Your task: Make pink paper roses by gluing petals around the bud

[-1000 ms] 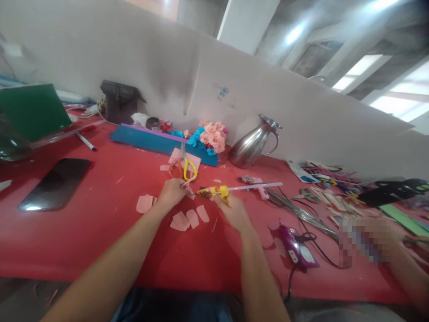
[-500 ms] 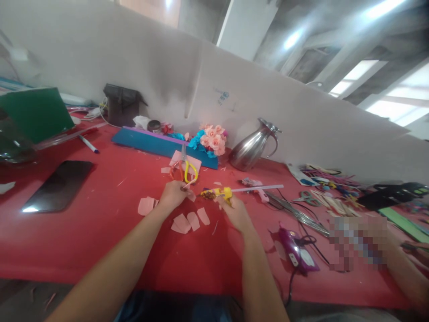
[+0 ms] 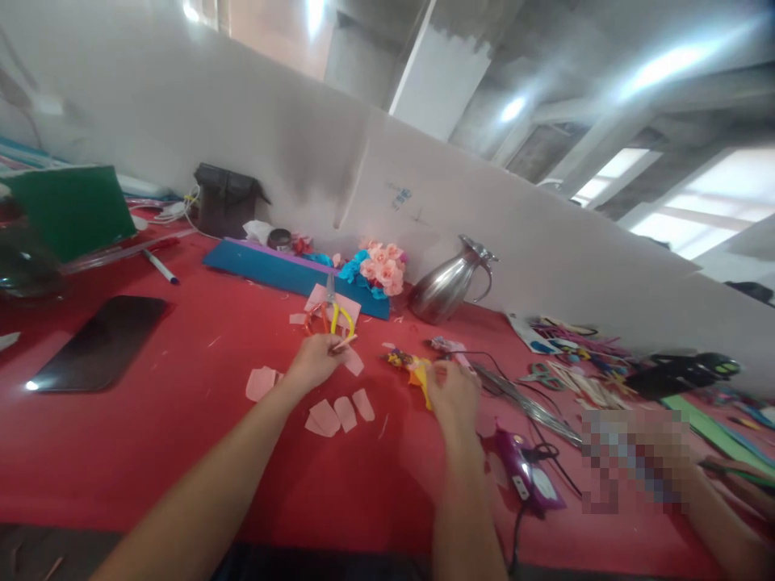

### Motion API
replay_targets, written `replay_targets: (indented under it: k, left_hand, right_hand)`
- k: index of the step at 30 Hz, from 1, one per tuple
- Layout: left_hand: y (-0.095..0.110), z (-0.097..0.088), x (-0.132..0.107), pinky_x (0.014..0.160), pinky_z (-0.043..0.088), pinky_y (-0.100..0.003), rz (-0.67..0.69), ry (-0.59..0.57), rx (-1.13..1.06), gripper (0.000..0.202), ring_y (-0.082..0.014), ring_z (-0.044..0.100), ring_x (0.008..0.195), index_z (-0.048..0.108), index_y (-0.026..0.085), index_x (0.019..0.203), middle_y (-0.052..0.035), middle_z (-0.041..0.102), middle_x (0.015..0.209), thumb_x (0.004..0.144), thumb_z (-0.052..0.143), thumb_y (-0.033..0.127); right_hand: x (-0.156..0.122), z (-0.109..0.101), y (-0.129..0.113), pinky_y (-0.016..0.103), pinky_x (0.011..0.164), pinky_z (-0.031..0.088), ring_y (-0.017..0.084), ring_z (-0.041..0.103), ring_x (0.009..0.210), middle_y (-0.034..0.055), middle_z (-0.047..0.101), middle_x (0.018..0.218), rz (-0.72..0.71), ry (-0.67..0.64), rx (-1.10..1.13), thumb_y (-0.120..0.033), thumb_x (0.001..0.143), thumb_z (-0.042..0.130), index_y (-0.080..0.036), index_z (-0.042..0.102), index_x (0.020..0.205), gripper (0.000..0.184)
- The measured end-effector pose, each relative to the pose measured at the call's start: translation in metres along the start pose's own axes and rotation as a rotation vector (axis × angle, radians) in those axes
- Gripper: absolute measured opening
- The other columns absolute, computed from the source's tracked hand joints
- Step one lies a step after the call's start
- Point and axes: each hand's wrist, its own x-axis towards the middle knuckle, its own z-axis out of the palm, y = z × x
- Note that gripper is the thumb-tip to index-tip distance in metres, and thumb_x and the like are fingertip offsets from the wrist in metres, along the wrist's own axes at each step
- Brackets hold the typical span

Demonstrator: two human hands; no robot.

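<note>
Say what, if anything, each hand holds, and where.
Left hand: slim pink strip by one end. Right hand: at rear of yellow plastic glue gun; grip unclear.

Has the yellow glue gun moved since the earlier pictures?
Yes: the glue gun has moved to the right, farther from the scissors.

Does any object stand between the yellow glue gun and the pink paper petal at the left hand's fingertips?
Nothing visible stands between the yellow glue gun and the pink paper petal; the scissors lie just beyond the left hand, outside that gap.
</note>
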Motion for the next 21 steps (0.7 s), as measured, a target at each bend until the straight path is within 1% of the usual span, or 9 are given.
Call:
replay_targets:
  k: [1,3,4,6,8,10,15,18,21]
  left_hand:
    - [0.0,0.0,-0.001,0.062,0.041,-0.023,0.031,0.001,0.027,0.013,-0.0148,0.058,0.068,0.066,0.016,0.076,-0.0012,0.065,0.072,0.069,0.058,0.023]
    - [0.001,0.001,-0.002,0.061,0.041,-0.022,0.067,-0.004,0.077,0.013,-0.0149,0.059,0.068,0.066,0.017,0.078,-0.0013,0.066,0.072,0.07,0.056,0.021]
    - [0.001,0.001,-0.004,0.061,0.041,-0.022,0.078,-0.009,0.1,0.014,-0.0148,0.059,0.068,0.066,0.018,0.08,-0.0014,0.066,0.073,0.07,0.055,0.02]
    - [0.003,0.001,-0.006,0.062,0.041,-0.022,0.106,-0.019,0.136,0.017,-0.0146,0.06,0.07,0.065,0.019,0.084,-0.0019,0.067,0.076,0.071,0.055,0.018]
    - [0.005,0.0,-0.008,0.062,0.041,-0.021,0.134,-0.031,0.159,0.018,-0.0145,0.06,0.07,0.064,0.019,0.087,-0.0028,0.068,0.078,0.071,0.055,0.017]
    - [0.006,0.0,-0.008,0.062,0.04,-0.021,0.146,-0.036,0.19,0.017,-0.0146,0.061,0.07,0.063,0.019,0.086,-0.0034,0.068,0.078,0.072,0.054,0.016]
    - [0.006,0.001,-0.007,0.061,0.04,-0.021,0.14,-0.038,0.234,0.022,-0.0145,0.06,0.07,0.063,0.019,0.083,-0.0029,0.067,0.075,0.069,0.053,0.007]
    - [0.006,0.002,-0.008,0.059,0.038,-0.02,0.153,-0.042,0.207,0.02,-0.0134,0.058,0.066,0.062,0.019,0.082,-0.0015,0.065,0.071,0.069,0.054,0.007]
    - [0.006,0.002,-0.008,0.058,0.037,-0.021,0.147,0.004,0.173,0.012,-0.0129,0.055,0.064,0.061,0.019,0.082,-0.0009,0.063,0.071,0.071,0.057,0.014]
  right_hand:
    - [0.0,-0.002,-0.011,0.041,0.085,0.037,0.027,0.058,0.088,0.0143,0.067,0.088,-0.088,-0.02,0.058,-0.039,0.079,0.049,-0.015,0.065,0.085,0.029]
    - [-0.001,-0.005,-0.038,0.037,0.087,0.038,0.024,0.057,0.094,0.0104,0.067,0.098,-0.3,-0.186,0.21,-0.034,0.079,0.05,-0.018,0.065,0.096,0.028]
    - [-0.001,-0.006,-0.052,0.036,0.087,0.038,0.023,0.056,0.097,0.0084,0.066,0.103,-0.358,-0.268,0.257,-0.033,0.078,0.052,-0.02,0.064,0.102,0.03]
    - [0.0,-0.005,-0.076,0.034,0.086,0.038,0.023,0.055,0.101,0.006,0.066,0.108,-0.399,-0.386,0.299,-0.029,0.076,0.054,-0.023,0.064,0.104,0.03]
    - [0.001,-0.003,-0.091,0.031,0.082,0.039,0.023,0.058,0.095,0.005,0.068,0.102,-0.422,-0.478,0.3,-0.025,0.075,0.054,-0.024,0.067,0.097,0.025]
    - [0.001,-0.001,-0.096,0.028,0.074,0.039,0.021,0.06,0.085,0.0044,0.07,0.091,-0.432,-0.52,0.301,-0.022,0.075,0.052,-0.024,0.068,0.089,0.021]
    - [0.001,0.001,-0.092,0.023,0.057,0.033,0.017,0.058,0.069,0.0048,0.07,0.074,-0.4,-0.552,0.264,-0.019,0.077,0.049,-0.021,0.069,0.072,0.02]
    - [0.002,-0.001,-0.093,0.024,0.052,0.028,0.015,0.056,0.062,0.0045,0.067,0.065,-0.374,-0.571,0.208,-0.021,0.076,0.05,-0.019,0.067,0.064,0.022]
    - [0.006,-0.001,-0.095,0.024,0.053,0.029,0.015,0.056,0.061,0.0036,0.067,0.064,-0.323,-0.543,0.213,-0.023,0.074,0.052,-0.02,0.069,0.065,0.02]
